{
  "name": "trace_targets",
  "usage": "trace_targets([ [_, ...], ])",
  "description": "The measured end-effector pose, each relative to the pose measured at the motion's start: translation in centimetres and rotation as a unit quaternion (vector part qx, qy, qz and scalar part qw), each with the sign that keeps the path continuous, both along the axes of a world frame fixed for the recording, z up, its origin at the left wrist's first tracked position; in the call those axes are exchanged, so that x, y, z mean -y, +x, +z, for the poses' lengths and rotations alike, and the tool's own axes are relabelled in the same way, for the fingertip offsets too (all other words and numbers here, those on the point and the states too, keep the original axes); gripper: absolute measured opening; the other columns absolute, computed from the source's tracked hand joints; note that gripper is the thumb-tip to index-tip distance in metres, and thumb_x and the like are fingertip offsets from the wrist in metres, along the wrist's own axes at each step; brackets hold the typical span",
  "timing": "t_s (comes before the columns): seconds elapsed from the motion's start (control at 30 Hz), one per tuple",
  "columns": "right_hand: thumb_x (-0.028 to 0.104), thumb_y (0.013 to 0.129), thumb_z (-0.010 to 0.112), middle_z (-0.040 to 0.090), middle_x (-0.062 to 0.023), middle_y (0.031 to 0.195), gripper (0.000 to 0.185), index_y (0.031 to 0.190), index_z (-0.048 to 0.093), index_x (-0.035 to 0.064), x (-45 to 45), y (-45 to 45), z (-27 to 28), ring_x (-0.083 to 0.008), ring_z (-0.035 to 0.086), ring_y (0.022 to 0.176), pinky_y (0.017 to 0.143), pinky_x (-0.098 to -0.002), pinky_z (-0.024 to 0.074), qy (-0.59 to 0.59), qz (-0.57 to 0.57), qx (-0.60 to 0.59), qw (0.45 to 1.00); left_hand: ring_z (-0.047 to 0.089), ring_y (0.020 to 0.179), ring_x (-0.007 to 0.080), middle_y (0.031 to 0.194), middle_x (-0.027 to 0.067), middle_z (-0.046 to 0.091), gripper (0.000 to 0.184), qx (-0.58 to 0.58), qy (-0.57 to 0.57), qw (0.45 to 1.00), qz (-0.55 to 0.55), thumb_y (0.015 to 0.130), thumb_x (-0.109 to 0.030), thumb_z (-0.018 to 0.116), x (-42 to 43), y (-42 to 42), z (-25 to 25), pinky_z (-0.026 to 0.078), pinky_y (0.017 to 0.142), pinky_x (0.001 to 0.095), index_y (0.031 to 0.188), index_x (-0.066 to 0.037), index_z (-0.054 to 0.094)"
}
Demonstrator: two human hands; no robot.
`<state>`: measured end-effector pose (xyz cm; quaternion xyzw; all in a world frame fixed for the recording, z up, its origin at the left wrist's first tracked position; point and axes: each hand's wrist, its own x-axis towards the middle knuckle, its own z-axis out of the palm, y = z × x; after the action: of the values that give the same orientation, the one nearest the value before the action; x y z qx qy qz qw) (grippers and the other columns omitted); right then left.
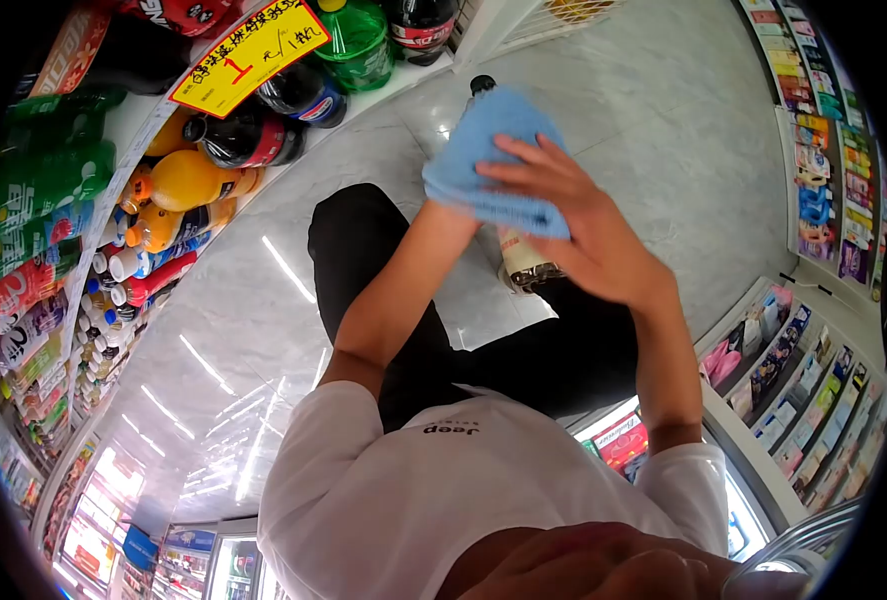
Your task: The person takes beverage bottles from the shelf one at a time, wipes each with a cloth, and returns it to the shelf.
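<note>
A yellow price sign (248, 60) on the edge of the drinks shelf (128, 150) carries a large red "1", followed by "元/1瓶" in black, beneath a line of handwritten Chinese characters too unclear to read in full. "Jeep" stands upside down in the view on the chest of the white T-shirt (413, 500), with smaller lettering beside it that is hard to read, and "Budweiser" appears on a red package (623, 445) at the lower right.

Yellow sign (250, 60), shiny floor (683, 130)
</note>
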<state>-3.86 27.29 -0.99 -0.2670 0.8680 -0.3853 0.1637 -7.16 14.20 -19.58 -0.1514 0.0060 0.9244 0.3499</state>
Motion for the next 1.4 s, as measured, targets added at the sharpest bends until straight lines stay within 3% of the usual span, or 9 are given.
trace_targets([
  [0.03,0.012,0.084,0.057,0.056,-0.0067,0.140,0.043,0.125,0.064,0.0059,0.4,0.8,0.5,-0.0309,0.036,0.144,0.121,-0.0530,0.0210,0.008,0.003,0.007,1.000,0.063,0.112,0.0300,0.127,0.0126,0.062,0.059,0.025,0.152,0.988,-0.021,0.100,-0.056,0.046,0.4,-0.6,-0.3,0.052,0.099,0.0436,0.134,-0.009,0.053],
  [0.1,0.012,0.081,0.058,0.057,-0.0071,0.138,0.041,0.121,0.066,0.0053,0.8,2.6,1.4,-0.0318,0.037,0.143,0.120,-0.0567,0.0199,0.007,-0.009,0.011,1.000,0.061,0.117,0.0298,0.125,0.0136,0.063,0.058,0.000,0.062,0.995,-0.082,0.100,-0.055,0.047,1.9,-0.9,1.7,0.047,0.105,0.0439,0.133,-0.008,0.054],
  [0.13,0.012,0.080,0.058,0.057,-0.0071,0.138,0.041,0.120,0.066,0.0049,0.8,3.4,1.9,-0.0325,0.036,0.144,0.120,-0.0574,0.0197,0.014,-0.008,0.012,1.000,0.064,0.106,0.0306,0.111,0.0133,0.067,0.055,0.071,-0.058,0.994,-0.058,0.099,-0.056,0.050,1.6,-1.1,3.7,0.049,0.100,0.0437,0.120,-0.007,0.060],
  [0.3,0.011,0.084,0.056,0.054,-0.0136,0.142,0.041,0.122,0.065,-0.0026,1.1,7.7,0.9,-0.0368,0.031,0.146,0.119,-0.0545,0.0180,-0.024,-0.127,0.007,0.992,0.063,0.096,0.0298,0.097,0.0105,0.066,0.052,0.087,-0.018,0.996,0.021,0.100,-0.056,0.047,0.7,-1.7,3.9,0.051,0.092,0.0429,0.105,-0.005,0.060],
  [0.47,0.016,0.104,0.043,0.026,-0.0144,0.162,0.052,0.150,0.033,-0.0074,3.0,7.2,-1.4,-0.0245,0.025,0.149,0.120,-0.0360,0.0163,-0.330,-0.381,0.223,0.835,0.066,0.094,0.0283,0.104,0.0105,0.067,0.057,0.056,-0.139,0.989,-0.013,0.097,-0.062,0.049,0.7,-1.0,6.3,0.054,0.088,0.0460,0.115,-0.009,0.059],
  [0.7,0.016,0.103,0.047,0.036,-0.0189,0.157,0.049,0.146,0.038,-0.0068,3.4,4.3,-2.6,-0.0294,0.030,0.147,0.119,-0.0353,0.0204,-0.191,-0.319,0.083,0.925,0.067,0.097,0.0235,0.107,0.0071,0.068,0.051,0.027,-0.113,0.993,-0.005,0.098,-0.058,0.046,0.6,0.5,7.9,0.055,0.087,0.0404,0.116,-0.013,0.060],
  [1.1,0.024,0.103,0.050,0.045,-0.0181,0.150,0.048,0.142,0.046,-0.0050,2.3,0.6,-4.7,-0.0264,0.045,0.138,0.115,-0.0335,0.0299,-0.192,-0.241,0.125,0.943,0.066,0.103,0.0227,0.112,0.0062,0.068,0.042,0.063,-0.155,0.984,0.054,0.101,-0.048,0.046,0.9,0.9,7.3,0.054,0.090,0.0386,0.118,-0.012,0.061],
  [1.2,0.024,0.103,0.049,0.043,-0.0175,0.152,0.046,0.141,0.049,-0.0028,2.2,-0.5,-4.3,-0.0281,0.040,0.142,0.116,-0.0347,0.0286,-0.214,-0.255,0.218,0.918,0.065,0.105,0.0226,0.114,0.0060,0.067,0.042,0.069,-0.154,0.983,0.067,0.101,-0.050,0.047,0.7,1.1,6.9,0.053,0.092,0.0387,0.118,-0.013,0.061],
  [1.4,0.021,0.101,0.050,0.038,-0.0132,0.157,0.045,0.141,0.052,-0.0004,1.7,0.9,-2.5,-0.0283,0.029,0.149,0.119,-0.0385,0.0228,-0.081,-0.105,0.082,0.988,0.062,0.109,0.0267,0.115,0.0084,0.065,0.050,0.076,-0.100,0.988,0.085,0.097,-0.056,0.051,2.1,0.7,5.2,0.051,0.095,0.0444,0.118,-0.012,0.061],
])
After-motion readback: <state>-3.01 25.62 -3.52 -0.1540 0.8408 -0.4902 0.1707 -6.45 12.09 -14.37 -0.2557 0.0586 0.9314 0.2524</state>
